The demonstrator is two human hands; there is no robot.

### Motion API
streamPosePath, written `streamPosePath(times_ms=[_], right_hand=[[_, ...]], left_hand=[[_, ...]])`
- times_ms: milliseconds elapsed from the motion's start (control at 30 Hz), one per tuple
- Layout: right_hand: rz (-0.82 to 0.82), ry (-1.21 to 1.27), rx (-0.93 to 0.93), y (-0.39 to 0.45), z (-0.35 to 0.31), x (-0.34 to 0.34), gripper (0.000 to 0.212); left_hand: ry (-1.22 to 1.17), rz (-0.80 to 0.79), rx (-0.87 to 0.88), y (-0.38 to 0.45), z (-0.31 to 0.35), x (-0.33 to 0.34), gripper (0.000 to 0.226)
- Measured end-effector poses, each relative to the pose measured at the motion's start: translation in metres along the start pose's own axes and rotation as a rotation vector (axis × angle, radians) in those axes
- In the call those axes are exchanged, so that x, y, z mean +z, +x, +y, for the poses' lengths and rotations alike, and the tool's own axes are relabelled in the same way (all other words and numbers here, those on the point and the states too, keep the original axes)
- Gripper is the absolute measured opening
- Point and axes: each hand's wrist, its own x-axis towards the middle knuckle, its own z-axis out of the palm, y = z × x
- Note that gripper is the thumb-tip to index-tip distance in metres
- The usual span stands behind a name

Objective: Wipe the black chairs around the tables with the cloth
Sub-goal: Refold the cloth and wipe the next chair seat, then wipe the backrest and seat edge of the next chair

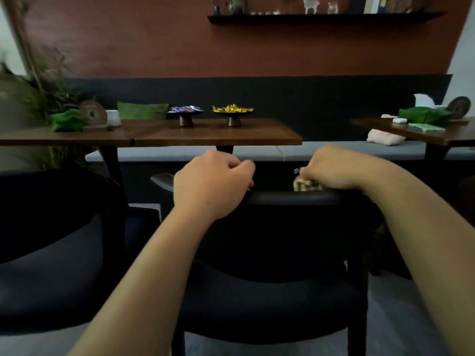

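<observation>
Left hand (213, 183) is curled over the top rail of the black chair (270, 291). Right hand (331, 168) has the cloth (305, 185) bunched against the rail's right end. The cloth looks soft and floppy, so I'd keep it wadded in the palm.

Looking like a café: wooden tables (180, 134) lining a wall bench (334, 152), candy dishes (232, 114) sitting out, décor shelf (323, 18) hanging upper right.
</observation>
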Motion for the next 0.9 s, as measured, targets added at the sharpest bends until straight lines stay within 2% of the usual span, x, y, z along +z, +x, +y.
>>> streamPosePath(times_ms=[100, 200, 233, 267, 367, 467, 567, 733, 833, 900], right_hand=[[0.284, 0.016, -0.089, -0.010, -0.003, 0.002, 0.039], [0.709, 0.250, -0.282, -0.019, -0.018, 0.009, 0.042], [0.765, 0.367, -0.348, -0.018, -0.029, 0.011, 0.043], [0.742, 0.517, -0.405, -0.016, -0.044, 0.013, 0.044], [0.409, 0.945, -0.492, -0.006, -0.093, 0.017, 0.042], [0.244, 1.018, -0.510, 0.000, -0.125, 0.008, 0.032], [0.161, 1.052, -0.562, 0.004, -0.134, -0.009, 0.029], [0.145, 0.886, -0.607, 0.021, -0.115, -0.048, 0.023], [0.070, 0.877, -0.583, 0.036, -0.093, -0.067, 0.041], [-0.051, 0.847, -0.560, 0.047, -0.078, -0.075, 0.051]], left_hand=[[-0.158, 0.196, 0.084, -0.007, -0.008, 0.002, 0.032], [-0.459, 0.281, 0.200, -0.009, -0.020, 0.001, 0.018], [-0.588, 0.289, 0.231, -0.010, -0.023, 0.000, 0.018], [-0.708, 0.286, 0.258, -0.011, -0.025, -0.002, 0.021], [-1.001, 0.243, 0.289, -0.013, -0.030, -0.014, 0.030], [-1.165, 0.157, 0.204, -0.014, -0.037, -0.031, 0.029], [-1.044, 0.121, 0.178, -0.010, -0.040, -0.047, 0.027], [-0.717, 0.243, 0.169, 0.020, -0.034, -0.076, 0.016], [-0.727, 0.225, 0.116, 0.045, -0.025, -0.082, 0.012], [-0.737, 0.229, 0.070, 0.064, -0.017, -0.079, 0.016]])
